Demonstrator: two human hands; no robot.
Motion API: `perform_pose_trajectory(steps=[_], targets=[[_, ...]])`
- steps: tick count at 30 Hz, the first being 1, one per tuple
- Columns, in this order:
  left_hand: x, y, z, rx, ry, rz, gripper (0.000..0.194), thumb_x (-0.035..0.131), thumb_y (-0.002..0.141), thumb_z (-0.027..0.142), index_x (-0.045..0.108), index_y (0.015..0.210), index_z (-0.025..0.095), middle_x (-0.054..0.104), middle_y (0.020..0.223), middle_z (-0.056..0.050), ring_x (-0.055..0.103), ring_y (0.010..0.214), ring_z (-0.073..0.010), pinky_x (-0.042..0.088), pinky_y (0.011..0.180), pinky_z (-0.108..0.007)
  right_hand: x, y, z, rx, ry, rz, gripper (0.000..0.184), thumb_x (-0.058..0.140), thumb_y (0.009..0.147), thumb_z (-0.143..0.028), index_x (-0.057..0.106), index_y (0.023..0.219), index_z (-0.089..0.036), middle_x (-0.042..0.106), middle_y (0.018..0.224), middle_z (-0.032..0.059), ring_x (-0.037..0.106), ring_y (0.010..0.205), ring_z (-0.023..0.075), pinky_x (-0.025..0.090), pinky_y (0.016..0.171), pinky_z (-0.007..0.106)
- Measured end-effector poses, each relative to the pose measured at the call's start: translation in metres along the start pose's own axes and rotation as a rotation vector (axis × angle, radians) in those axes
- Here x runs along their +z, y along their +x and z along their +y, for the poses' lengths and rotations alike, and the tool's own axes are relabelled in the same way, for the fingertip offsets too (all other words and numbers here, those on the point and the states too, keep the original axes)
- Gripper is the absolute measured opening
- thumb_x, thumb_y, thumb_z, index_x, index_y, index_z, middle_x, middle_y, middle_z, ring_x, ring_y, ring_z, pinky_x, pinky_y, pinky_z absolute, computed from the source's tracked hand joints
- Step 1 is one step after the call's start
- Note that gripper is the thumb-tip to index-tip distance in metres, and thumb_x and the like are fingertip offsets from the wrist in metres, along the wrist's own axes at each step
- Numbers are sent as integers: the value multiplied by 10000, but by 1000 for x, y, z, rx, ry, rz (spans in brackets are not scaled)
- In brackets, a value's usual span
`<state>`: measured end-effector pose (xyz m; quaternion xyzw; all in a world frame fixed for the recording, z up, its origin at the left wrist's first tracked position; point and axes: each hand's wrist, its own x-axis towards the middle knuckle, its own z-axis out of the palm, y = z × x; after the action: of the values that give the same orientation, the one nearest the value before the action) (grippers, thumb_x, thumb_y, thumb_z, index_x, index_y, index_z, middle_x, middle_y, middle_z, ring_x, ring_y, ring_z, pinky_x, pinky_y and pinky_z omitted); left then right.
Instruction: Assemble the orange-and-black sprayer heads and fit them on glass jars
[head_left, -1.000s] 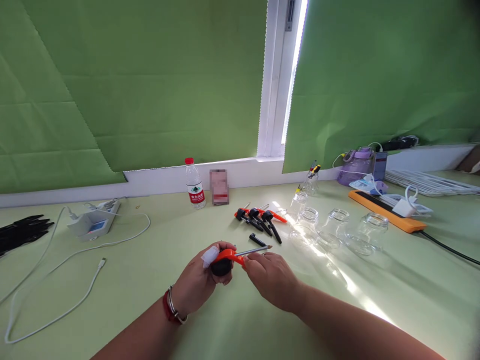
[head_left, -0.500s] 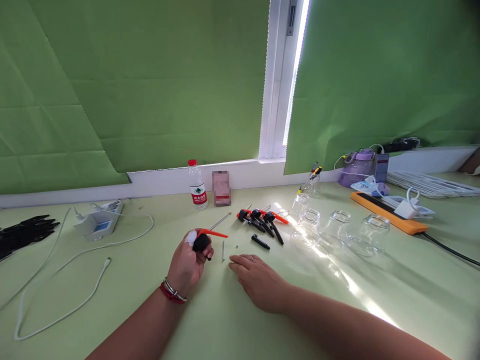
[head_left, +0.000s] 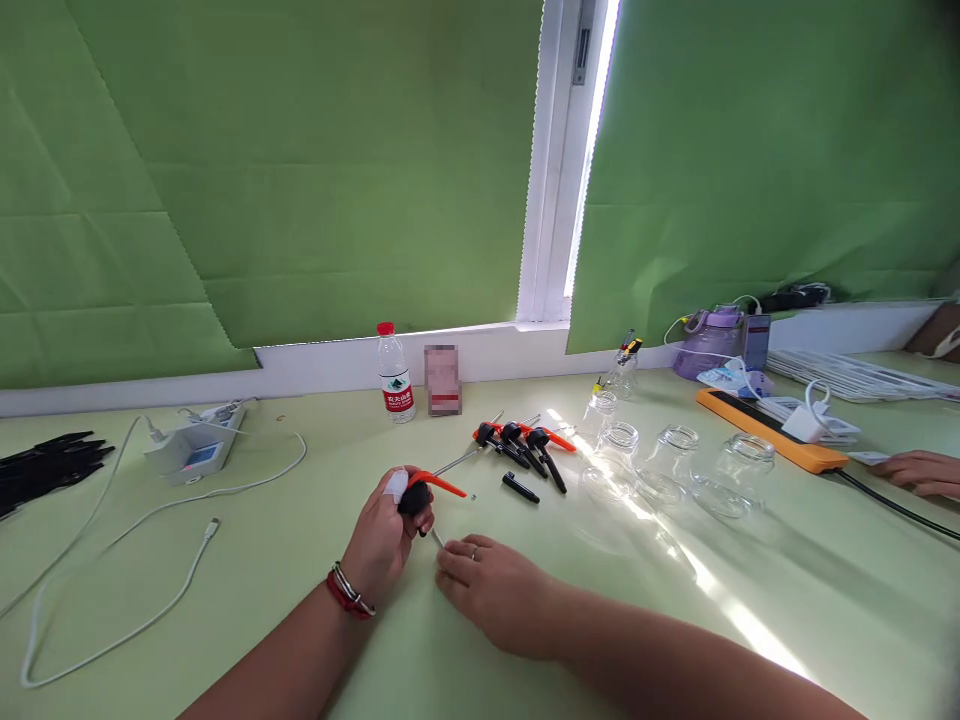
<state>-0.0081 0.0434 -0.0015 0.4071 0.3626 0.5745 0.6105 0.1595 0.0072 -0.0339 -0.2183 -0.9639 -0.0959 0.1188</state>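
Observation:
My left hand (head_left: 382,530) is closed round a tool part with a round black body (head_left: 414,497), an orange strip (head_left: 442,484) and a thin metal rod pointing away to the right. White tape covers my left thumb. Beside it, my right hand (head_left: 499,590) lies low over the table, its fingertips closed on a short metal pin (head_left: 438,540) whose near end they hide. A tiny metal nut-like piece (head_left: 473,497) lies just ahead. Farther off are several similar black-and-orange parts (head_left: 525,440) with metal rods, and a loose black handle piece (head_left: 520,488).
Several clear glass jars (head_left: 671,460) stand at the right, by an orange power strip (head_left: 772,430). Another person's hand (head_left: 919,470) rests at the right edge. A water bottle (head_left: 396,380) stands at the back; a white cable (head_left: 142,630) loops across the left.
My right hand has moved left and nearer to me, taking hold of the metal pin, which has shifted and turned. My left hand has moved slightly right. Another person's hand has appeared at right.

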Motion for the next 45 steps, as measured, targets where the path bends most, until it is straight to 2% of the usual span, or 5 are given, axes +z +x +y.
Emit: perform_pose_trajectory(steps=[9,18,22,30,45], targets=[[9,-9,-6,-170,62,-149,217,457,878,372,519,836,168,482,624,31,407,483,-87,366,504,-252,-19,0,-31,-284,-97,154,138,543,703,-90,586,608,-180,536,570,21,442,526,139,363,488,273],[19,-15,-18,-275,-61,-288,308,499,862,396,610,961,127,518,685,-20,475,548,-126,399,572,-295,-16,-6,-35,-295,31,97,87,567,772,-136,584,725,-208,606,684,-22,506,596,129,398,539,258],[18,-18,-19,-331,-102,-338,340,517,858,424,631,1022,149,545,733,-36,505,630,-148,413,647,-306,-24,-1,-24,-126,366,187,190,511,797,-132,587,957,-203,665,874,-3,595,746,116,457,646,220],[22,-24,-26,-345,-146,-473,261,544,855,379,670,889,154,549,781,-63,490,716,-168,412,671,-317,-46,-1,16,642,926,873,98,517,855,-219,580,923,-186,614,801,33,597,705,129,527,637,260],[21,-26,-25,-342,-129,-503,288,603,808,431,658,785,150,561,771,-56,489,695,-161,398,635,-300,-34,-2,14,547,781,624,194,509,786,-74,661,820,-190,663,801,28,604,748,133,509,699,265]])
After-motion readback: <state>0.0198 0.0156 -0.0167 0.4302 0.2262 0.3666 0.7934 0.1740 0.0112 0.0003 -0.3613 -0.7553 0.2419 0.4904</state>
